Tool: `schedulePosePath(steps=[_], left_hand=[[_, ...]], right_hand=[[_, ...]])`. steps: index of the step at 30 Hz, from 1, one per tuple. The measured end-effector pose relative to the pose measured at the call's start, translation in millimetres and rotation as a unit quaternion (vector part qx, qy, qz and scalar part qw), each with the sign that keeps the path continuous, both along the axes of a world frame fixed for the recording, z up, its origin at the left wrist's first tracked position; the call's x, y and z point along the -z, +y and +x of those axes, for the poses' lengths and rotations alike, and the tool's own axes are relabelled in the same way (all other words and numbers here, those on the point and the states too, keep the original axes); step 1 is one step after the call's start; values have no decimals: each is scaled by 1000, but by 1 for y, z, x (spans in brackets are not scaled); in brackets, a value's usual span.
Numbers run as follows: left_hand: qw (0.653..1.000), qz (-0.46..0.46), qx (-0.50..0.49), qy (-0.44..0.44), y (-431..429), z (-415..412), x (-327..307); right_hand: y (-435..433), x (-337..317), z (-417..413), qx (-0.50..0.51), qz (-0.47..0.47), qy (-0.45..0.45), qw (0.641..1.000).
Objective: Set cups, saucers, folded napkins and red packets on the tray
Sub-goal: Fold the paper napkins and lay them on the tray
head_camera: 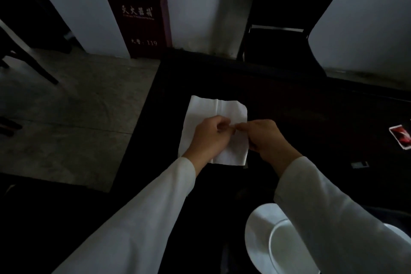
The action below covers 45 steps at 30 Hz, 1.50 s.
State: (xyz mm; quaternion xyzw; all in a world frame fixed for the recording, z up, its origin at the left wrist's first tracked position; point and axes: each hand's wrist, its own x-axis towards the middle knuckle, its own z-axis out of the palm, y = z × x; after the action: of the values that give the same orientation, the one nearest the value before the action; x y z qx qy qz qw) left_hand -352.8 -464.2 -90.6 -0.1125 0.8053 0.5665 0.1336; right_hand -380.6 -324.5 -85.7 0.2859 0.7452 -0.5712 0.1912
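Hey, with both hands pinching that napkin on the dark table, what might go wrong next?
The napkin looks thin, and the left hand and right hand pinch it close together, so it may tear or fold crooked. The right sleeve hangs over the white saucers and could knock them.

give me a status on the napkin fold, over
Left hand and right hand both pinching the white napkin mid-fold on the dark table. Red packet lying far right, white plates near right. Nothing in the way.
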Motion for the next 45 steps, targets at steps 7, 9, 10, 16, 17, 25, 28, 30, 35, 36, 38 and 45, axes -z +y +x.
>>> schedulePosePath(steps=[7,9,10,16,17,25,28,30,35,36,38,45], left_hand=[[989,109,-72,-62,-11,3,-5],[981,147,-97,-82,-18,4,-9],[975,169,-109,-93,-22,4,-12],[949,215,-190,-128,-49,4,-16],[951,206,-196,-125,-54,5,-15],[990,-82,-99,58,-78,20,-3],[984,-146,-51,90,-79,25,-2],[974,-200,-28,106,-80,28,-1],[961,-228,30,154,-75,39,-4],[958,-234,39,161,-74,41,-5],[953,-248,47,169,-73,45,-5],[950,-207,89,216,-71,54,-8]], right_hand=[[-20,1,2,-38,24,39,998],[-30,-3,3,-58,16,60,996],[-35,-5,4,-67,6,74,995],[-58,-18,7,-61,-67,87,992],[-59,-17,7,-53,-36,87,994],[-55,-7,9,-102,146,73,981],[-60,-1,9,-90,142,66,984],[-64,3,7,-75,121,47,989],[-74,11,4,-51,41,1,998],[-75,11,3,-48,21,-5,999],[-77,10,4,-40,-16,-14,999],[-82,-12,12,23,-105,-18,994]])
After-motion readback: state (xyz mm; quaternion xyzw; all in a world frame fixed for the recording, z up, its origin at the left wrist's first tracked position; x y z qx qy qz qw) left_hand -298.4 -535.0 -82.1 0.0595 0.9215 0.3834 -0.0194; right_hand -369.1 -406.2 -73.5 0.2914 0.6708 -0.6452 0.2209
